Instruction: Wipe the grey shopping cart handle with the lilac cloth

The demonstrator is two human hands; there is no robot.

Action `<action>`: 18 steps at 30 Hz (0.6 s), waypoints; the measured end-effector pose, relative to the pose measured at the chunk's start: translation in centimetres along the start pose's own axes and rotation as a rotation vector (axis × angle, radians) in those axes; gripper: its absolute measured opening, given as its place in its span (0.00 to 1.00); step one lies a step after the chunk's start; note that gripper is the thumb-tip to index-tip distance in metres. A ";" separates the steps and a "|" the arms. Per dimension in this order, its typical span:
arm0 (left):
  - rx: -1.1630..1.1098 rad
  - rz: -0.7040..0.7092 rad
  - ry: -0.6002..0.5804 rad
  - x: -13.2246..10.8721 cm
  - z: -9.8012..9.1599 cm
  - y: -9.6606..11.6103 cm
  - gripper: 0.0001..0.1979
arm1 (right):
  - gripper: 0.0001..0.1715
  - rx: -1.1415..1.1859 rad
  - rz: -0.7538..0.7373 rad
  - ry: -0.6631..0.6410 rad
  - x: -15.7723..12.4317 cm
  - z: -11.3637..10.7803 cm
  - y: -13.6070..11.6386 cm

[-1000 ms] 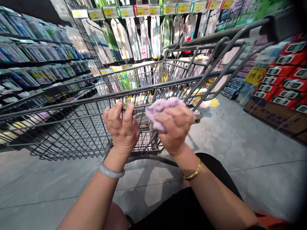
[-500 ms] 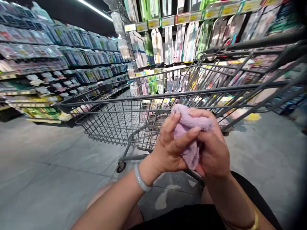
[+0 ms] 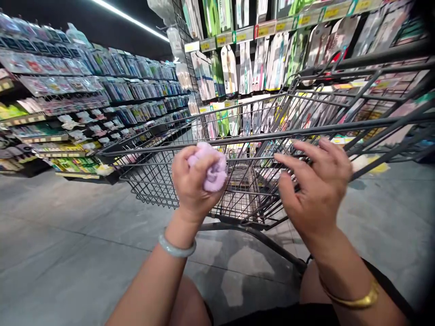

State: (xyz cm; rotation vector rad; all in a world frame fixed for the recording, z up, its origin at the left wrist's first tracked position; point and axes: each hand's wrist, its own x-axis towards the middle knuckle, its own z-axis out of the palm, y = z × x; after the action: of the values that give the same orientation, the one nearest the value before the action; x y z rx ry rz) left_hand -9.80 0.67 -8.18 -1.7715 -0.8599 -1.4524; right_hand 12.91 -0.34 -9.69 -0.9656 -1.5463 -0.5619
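My left hand [image 3: 192, 183] is closed around a bunched lilac cloth [image 3: 216, 174], whose fuzzy folded end sticks out on the right of the fist. Apart from it, on the right, my right hand [image 3: 314, 181] holds nothing, its fingers spread and slightly bent. Both hands are raised in front of the grey wire shopping cart [image 3: 163, 174]. The cart's near top rail [image 3: 258, 139] runs just above and behind the cloth. Part of the cloth is hidden inside the left fist.
Beyond the cart, shelves hold hanging packs [image 3: 246, 68] above price labels [image 3: 268, 29]. More stocked shelving [image 3: 112, 86] lines the aisle at the left. A dark bar of the cart frame [image 3: 275, 246] slants down near my knees over the grey floor [image 3: 112, 267].
My right hand has let go of the lilac cloth and moved right, its fingers opening. My left hand has moved left with the cloth, which is now bunched more tightly.
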 end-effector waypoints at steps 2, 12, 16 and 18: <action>0.004 0.089 -0.040 -2.2 1.1 0.5 0.17 | 0.26 -0.075 -0.016 -0.021 -0.9 1.7 -0.3; 0.038 0.068 -0.103 -3.2 1.0 0.3 0.15 | 0.34 -0.086 -0.047 0.042 -2.5 4.3 -0.5; 0.000 -0.026 -0.192 -4.3 1.5 1.5 0.15 | 0.34 -0.083 -0.056 0.065 -2.5 4.4 -0.5; -0.042 0.095 -0.282 -5.4 2.3 2.7 0.14 | 0.34 -0.083 -0.063 0.084 -2.7 4.6 -0.4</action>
State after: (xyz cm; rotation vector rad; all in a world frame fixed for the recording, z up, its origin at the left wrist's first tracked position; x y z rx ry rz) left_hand -7.17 0.75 -14.07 -2.0532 -0.8763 -1.1848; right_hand 9.93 2.40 -13.17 -0.9464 -1.4926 -0.7069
